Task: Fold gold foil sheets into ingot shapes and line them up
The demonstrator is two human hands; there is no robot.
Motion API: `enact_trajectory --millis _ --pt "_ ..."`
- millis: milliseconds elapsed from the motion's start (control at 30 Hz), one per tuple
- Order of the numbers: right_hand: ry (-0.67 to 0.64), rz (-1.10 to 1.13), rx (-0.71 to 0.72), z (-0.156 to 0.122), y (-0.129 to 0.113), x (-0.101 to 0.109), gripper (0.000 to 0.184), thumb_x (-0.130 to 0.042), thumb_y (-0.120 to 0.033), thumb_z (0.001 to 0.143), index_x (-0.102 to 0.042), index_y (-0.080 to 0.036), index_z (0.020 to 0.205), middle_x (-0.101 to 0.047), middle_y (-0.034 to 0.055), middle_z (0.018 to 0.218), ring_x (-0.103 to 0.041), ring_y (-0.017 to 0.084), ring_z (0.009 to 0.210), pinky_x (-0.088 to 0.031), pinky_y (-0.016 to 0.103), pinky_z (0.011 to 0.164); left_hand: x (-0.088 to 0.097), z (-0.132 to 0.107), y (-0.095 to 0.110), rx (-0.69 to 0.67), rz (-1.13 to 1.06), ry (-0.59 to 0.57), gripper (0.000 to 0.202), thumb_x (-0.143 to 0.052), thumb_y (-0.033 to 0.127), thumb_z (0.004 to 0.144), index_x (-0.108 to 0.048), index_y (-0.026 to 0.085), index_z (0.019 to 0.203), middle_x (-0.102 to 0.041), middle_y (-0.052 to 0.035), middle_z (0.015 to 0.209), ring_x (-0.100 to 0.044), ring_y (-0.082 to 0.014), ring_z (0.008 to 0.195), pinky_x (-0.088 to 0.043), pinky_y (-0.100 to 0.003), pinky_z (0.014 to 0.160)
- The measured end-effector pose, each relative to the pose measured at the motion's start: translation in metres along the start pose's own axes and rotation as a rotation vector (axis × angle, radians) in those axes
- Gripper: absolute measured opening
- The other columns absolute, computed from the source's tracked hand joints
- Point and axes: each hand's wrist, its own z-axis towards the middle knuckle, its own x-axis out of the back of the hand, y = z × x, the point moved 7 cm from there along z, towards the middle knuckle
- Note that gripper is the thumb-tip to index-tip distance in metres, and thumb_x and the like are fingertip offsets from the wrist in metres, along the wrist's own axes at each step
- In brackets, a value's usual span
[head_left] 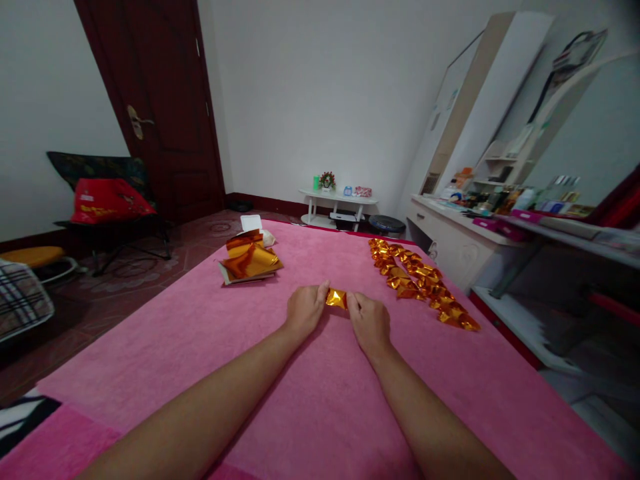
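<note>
Between my two hands, over the middle of the pink cloth (pixel 270 347), is a small piece of shiny gold foil paper (pixel 337 299). My left hand (pixel 306 308) pinches its left end, thumb on top. At the right end, the fingers of my right hand (pixel 370 321) are closed on it the same way. Only the foil's middle shows; its ends are hidden in my fingers. Left and farther off lies a stack of gold foil sheets (pixel 253 261). On the right, folded gold foil pieces (pixel 400 267) lie in rows slanting toward me.
A white box (pixel 251 223) sits behind the sheets. Beyond the far edge stands a low white table (pixel 313 195) with a plant. On the right is a dressing table (pixel 450 230) crowded with bottles. A chair (pixel 55 167) holding a red bag (pixel 110 200) stands left, by the door.
</note>
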Motion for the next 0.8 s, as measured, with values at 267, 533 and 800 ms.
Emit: enact_trajectory --millis 267,533,800 --pt "0.044 0.044 0.086 -0.002 -0.01 0.003 0.04 -0.036 -0.029 0.094 -0.065 -0.018 0.07 -0.067 0.0033 0.065 -0.05 0.01 0.055 -0.021 0.026 0.055 -0.004 0.006 -0.006 0.061 0.011 0.019 0.061 -0.022 0.048 0.095 -0.071 0.016 0.075 -0.069 -0.008 0.072 -0.058 -0.0158 0.062 -0.028 -0.024 0.055" --pt "-0.013 0.013 -0.068 0.003 0.013 0.0 0.041 -0.037 -0.037 0.094 -0.068 -0.02 0.074 -0.066 0.0022 0.064 -0.049 0.011 0.055 -0.02 0.026 0.053 -0.009 0.003 -0.001 -0.063 -0.316 -0.027 0.064 -0.02 0.051 0.094 -0.058 0.014 0.058 -0.053 -0.0006 0.054 -0.048 -0.0123 0.053 -0.029 -0.023 0.053" --pt "0.127 -0.209 -0.105 0.013 0.099 0.048 0.031 -0.045 -0.039 0.092 -0.07 -0.022 0.085 -0.068 0.0023 0.084 -0.055 0.013 0.067 -0.023 0.026 0.056 -0.001 0.007 -0.01 0.018 -0.528 -0.016 0.062 -0.02 0.051 0.093 -0.053 0.016 0.053 -0.049 0.0004 0.049 -0.05 -0.0139 0.053 -0.034 -0.024 0.056"
